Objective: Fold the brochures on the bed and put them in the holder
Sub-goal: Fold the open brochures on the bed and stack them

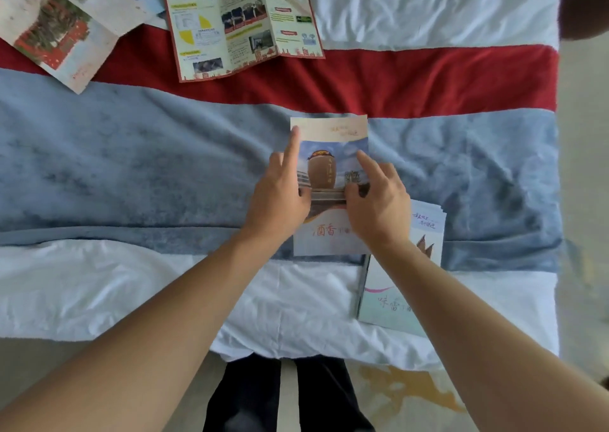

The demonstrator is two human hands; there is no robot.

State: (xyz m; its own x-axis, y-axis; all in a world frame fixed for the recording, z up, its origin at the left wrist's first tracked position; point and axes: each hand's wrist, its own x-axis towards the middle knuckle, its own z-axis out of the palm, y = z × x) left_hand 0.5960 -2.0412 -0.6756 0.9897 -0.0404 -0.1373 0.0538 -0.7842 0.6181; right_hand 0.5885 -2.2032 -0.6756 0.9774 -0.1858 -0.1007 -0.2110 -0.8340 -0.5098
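Note:
A folded brochure [329, 141] with a brown jar picture lies on the blue band of the bed cover. My left hand [280, 197] presses on its left edge, index finger stretched up along the fold. My right hand [379, 204] rests on its right side with straight fingers. A stack of folded brochures [425, 230] lies just right of it, partly under my right forearm. An unfolded red-bordered tri-fold brochure [244, 23] lies at the top centre. Another unfolded brochure [56, 26] with a red picture is at the top left. No holder is in view.
The bed cover has white [428, 6], red [428, 79] and blue [131, 154] bands, with a white sheet [131, 293] at the near edge. My dark trouser legs [250, 395] stand against the bed's front edge. The floor runs along the right side.

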